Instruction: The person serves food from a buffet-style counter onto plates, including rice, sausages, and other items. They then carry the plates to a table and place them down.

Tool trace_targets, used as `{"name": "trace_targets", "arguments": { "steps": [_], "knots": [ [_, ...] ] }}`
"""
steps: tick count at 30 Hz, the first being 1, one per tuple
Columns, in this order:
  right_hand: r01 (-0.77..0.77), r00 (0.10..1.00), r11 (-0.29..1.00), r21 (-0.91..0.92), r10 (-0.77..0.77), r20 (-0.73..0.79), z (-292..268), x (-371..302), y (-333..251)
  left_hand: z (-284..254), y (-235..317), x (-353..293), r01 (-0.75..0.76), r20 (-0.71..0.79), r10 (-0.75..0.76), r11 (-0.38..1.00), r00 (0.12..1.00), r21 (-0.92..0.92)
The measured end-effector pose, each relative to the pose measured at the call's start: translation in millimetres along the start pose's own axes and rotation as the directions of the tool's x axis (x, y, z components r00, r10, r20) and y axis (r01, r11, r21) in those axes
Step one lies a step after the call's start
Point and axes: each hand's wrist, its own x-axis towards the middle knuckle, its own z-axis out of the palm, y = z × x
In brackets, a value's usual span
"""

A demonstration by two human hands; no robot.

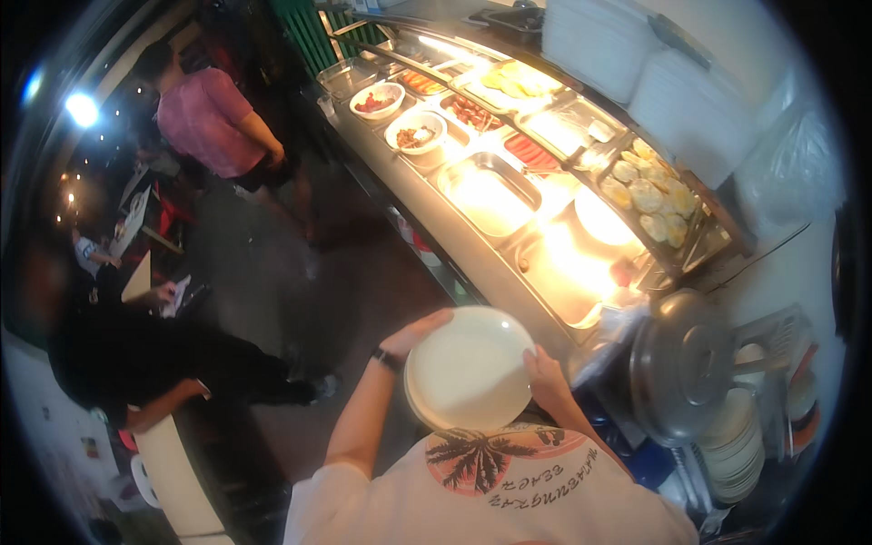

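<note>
We see a pale round plate [472,368] near the centre of the frame, tilted a little, with a second rim showing beneath it along its lower left, so at least two appear stacked. The left hand [421,333] is clamped on the upper left edge, its fingers reaching along the rim; a dark band [388,360] circles that wrist. The right hand [547,377] grips the right edge, thumb on top. The hands stand apart, the plate between them. Just below it we see the wearer's light shirt [381,509], printed with a palm tree.

Up and to the right runs a brightly lit food counter [459,250] with metal trays, some washed out by glare. We can make out two white bowls of food near its left end, the nearer bowl [438,130] standing just below the other, and egg-like rounds [649,195] spread at the right end. White boxes [595,50] are stacked at the upper right, beside a clear plastic bag [786,168].

At the lower right we find a big lidded metal pot [695,363] and a pile of plates [734,450]. On the left, a person in a pink shirt [209,123] stands above another in dark clothes [173,350].
</note>
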Motion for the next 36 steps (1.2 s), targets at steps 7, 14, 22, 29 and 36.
{"name": "trace_targets", "arguments": {
  "steps": [7, 14, 22, 29, 36],
  "knots": [
    [0.088, 0.985, 0.995, 0.04, -0.081, -0.155, 75, 47, -2, -91, 37, -56, 0.055, -0.109, -0.032, 0.976, 0.994, 0.212],
    [-0.058, 0.758, 0.544, 0.837, 0.57, -0.317, 79, 28, 105, -149, 75, -86, 0.012, -0.111, 0.023, 0.951, 0.994, 0.31],
    [0.111, 0.6, 0.118, 0.987, 0.783, -0.161, 143, 45, 129, -187, 68, -89, 0.091, -0.415, -0.055, 0.994, 0.908, 0.068],
    [-0.453, 0.881, 0.416, 0.788, 0.076, 0.467, 135, 56, -33, -171, 65, -61, -0.014, -0.462, 0.117, 0.975, 0.879, 0.221],
    [-0.346, 0.922, 0.736, 0.582, 0.153, 0.355, 118, 107, -45, -155, 93, 0, -0.1, -0.457, 0.285, 0.916, 0.842, 0.388]
  ]
}}
